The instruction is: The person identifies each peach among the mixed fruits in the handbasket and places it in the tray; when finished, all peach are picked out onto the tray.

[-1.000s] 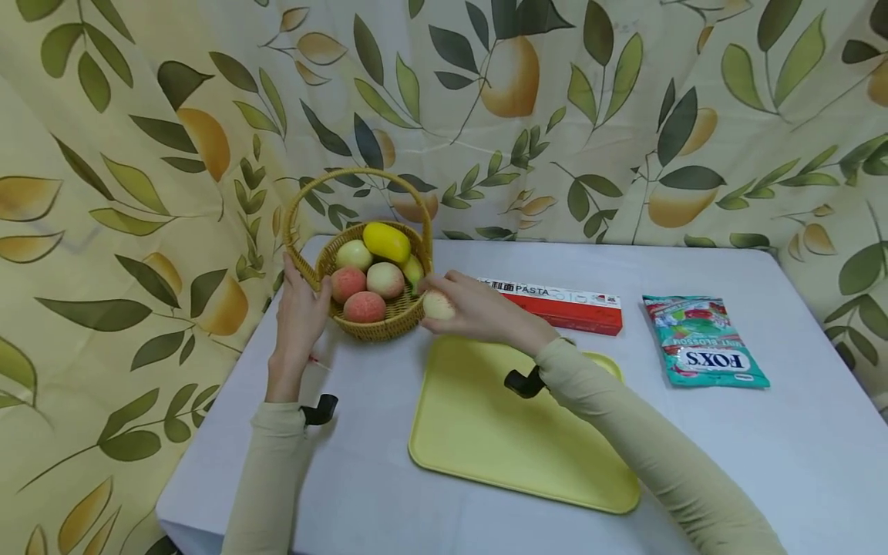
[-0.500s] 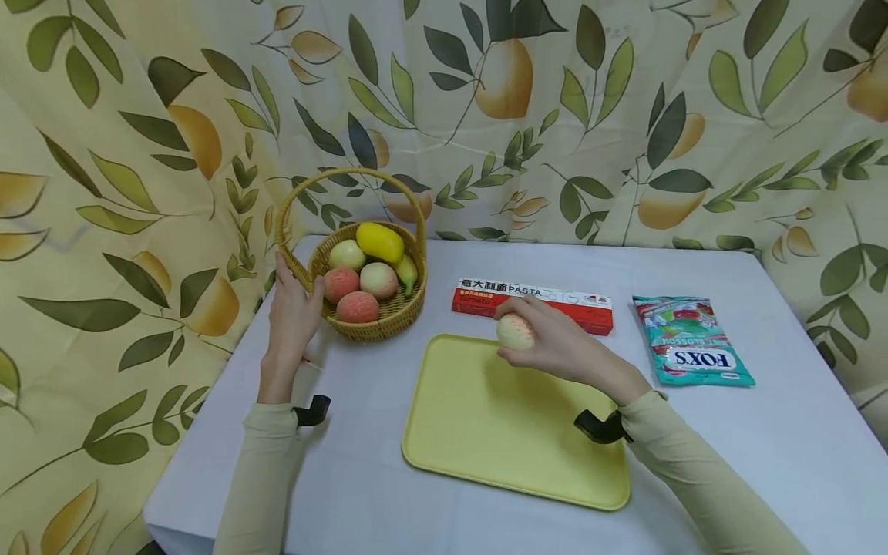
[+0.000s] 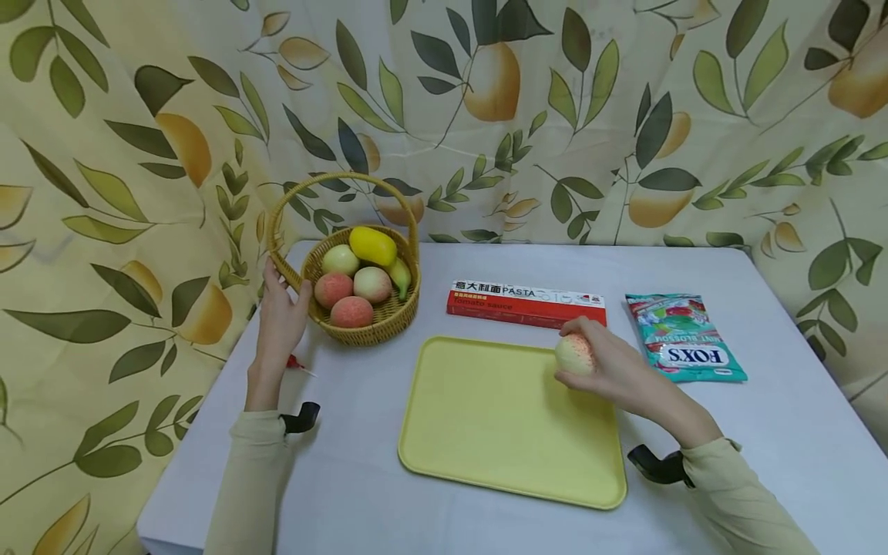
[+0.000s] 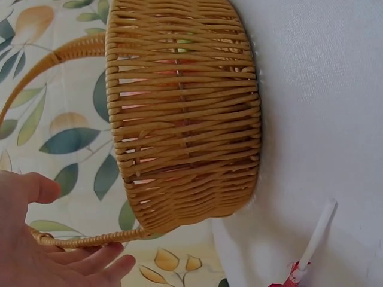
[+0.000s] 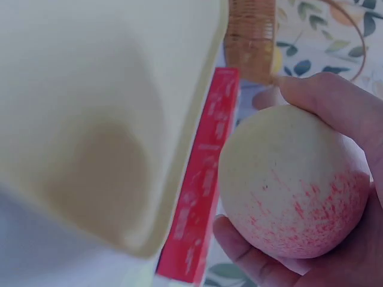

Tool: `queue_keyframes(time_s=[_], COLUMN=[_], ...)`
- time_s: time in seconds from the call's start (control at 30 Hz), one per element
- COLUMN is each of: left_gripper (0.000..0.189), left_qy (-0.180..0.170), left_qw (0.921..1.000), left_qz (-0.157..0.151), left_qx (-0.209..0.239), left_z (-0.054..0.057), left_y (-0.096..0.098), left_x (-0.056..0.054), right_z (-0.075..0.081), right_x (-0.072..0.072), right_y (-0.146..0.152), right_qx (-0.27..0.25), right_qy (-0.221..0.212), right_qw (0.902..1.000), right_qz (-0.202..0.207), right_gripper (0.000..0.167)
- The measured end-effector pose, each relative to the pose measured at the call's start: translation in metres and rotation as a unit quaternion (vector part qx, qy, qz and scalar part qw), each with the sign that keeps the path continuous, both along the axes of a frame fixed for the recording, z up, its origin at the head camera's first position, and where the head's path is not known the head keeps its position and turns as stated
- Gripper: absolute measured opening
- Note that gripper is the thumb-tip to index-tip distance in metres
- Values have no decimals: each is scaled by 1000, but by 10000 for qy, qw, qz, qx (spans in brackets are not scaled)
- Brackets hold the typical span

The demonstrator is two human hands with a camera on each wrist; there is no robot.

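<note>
My right hand (image 3: 610, 370) grips a pale peach (image 3: 575, 354) with reddish speckles, fingers and thumb around its sides. It is held above the right part of the yellow tray (image 3: 513, 432). In the right wrist view the peach (image 5: 293, 185) fills the grasp. At the left, my left hand (image 3: 279, 320) rests against the handle of a wicker basket (image 3: 368, 334). The left wrist view shows the handle (image 4: 90, 241) lying across its extended fingers, the thumb apart. Inside the basket are several peaches, including a red peach (image 3: 351, 312), plus a yellow mango-like fruit (image 3: 373, 247) and a banana (image 3: 400, 277).
Behind the tray lies a red pasta box (image 3: 523, 307). A teal bag of FOX'S candy (image 3: 687, 339) lies at the right. Close to my left wrist is a red lollipop (image 3: 296, 362) with a white stick. A patterned curtain (image 3: 486, 154) hangs behind the table.
My right hand has carried the peach from beside the basket rightward, over the tray to its right side. The left hand stays at the basket handle. The view has shifted slightly.
</note>
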State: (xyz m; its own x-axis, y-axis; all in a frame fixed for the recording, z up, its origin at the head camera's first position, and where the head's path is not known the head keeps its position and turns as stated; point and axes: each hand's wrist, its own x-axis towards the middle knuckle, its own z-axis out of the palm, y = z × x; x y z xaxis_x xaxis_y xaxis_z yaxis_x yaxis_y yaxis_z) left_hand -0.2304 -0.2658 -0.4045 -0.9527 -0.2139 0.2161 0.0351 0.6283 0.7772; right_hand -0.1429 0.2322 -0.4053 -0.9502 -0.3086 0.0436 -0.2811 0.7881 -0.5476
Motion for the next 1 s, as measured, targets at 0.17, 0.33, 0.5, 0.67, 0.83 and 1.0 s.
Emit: queue_keyframes(time_s=[0.17, 0.33, 0.5, 0.67, 0.83, 1.0], left_gripper=[84, 83, 83, 83, 83, 83], left_qy=[-15, 5, -13, -47, -25, -30], left_qw=[10000, 10000, 10000, 10000, 10000, 9999], left_qz=[69, 88, 57, 67, 55, 84], left_qx=[-48, -41, -42, -28, -35, -55], left_z=[0, 1, 1, 0, 0, 0], left_y=[1, 2, 5, 5, 4, 4], left_x=[1, 2, 1, 1, 0, -1], right_z=[-9, -17, -24, -28, -31, -30], right_x=[4, 4, 5, 2, 0, 0], right_y=[11, 13, 13, 11, 9, 5], right_qx=[68, 131, 269, 385, 552, 745], right_qy=[290, 142, 110, 170, 88, -53], right_qw=[9996, 9997, 9994, 9989, 9982, 9971], right_qz=[17, 153, 209, 204, 226, 154], right_gripper=[53, 58, 60, 63, 65, 64])
